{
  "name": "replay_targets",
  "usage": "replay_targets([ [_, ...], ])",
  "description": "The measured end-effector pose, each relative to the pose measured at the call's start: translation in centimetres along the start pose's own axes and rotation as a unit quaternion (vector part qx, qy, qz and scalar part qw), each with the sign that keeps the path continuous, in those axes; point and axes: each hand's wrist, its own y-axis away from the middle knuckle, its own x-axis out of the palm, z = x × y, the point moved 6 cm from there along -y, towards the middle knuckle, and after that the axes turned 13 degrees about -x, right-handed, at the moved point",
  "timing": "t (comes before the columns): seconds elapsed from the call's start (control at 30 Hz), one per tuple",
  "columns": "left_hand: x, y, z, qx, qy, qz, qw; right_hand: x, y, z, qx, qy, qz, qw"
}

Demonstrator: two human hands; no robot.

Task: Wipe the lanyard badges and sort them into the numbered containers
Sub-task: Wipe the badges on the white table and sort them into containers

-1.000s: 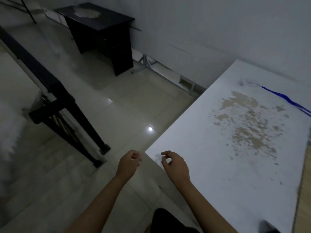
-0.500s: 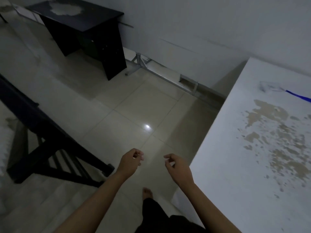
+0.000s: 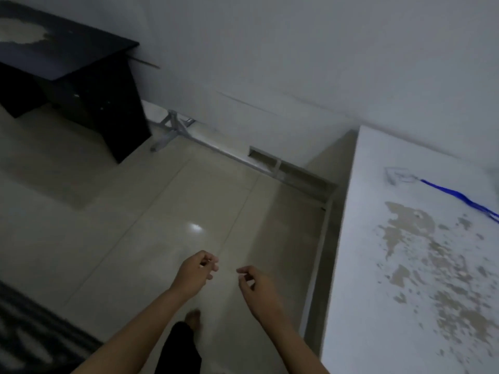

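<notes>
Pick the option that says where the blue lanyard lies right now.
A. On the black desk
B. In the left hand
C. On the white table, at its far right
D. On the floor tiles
C: the blue lanyard lies on the white table, running off the frame's right edge, apart from both hands.

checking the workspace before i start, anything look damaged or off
Yes: the white table top has a big patch of flaked, brownish worn coating. The black desk across the room shows a similar pale worn patch.
</notes>
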Motion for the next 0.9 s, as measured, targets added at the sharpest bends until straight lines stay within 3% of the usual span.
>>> replay_targets([
  [0.33, 1.2, -12.9, -14.7, 0.075, -0.109, 0.132, 0.982, -5.1, -9.4, -0.3, 0.13, -0.009, -0.151, 0.98],
  [0.53, 8.7, -18.5, -22.3, 0.099, -0.177, 0.221, 0.954, -11.1, -11.7, -4.0, 0.192, -0.027, -0.265, 0.945],
  [0.9, 24.3, -24.7, -37.9, 0.143, -0.272, 0.306, 0.901, -24.4, -17.9, -17.0, 0.282, -0.02, -0.33, 0.901],
])
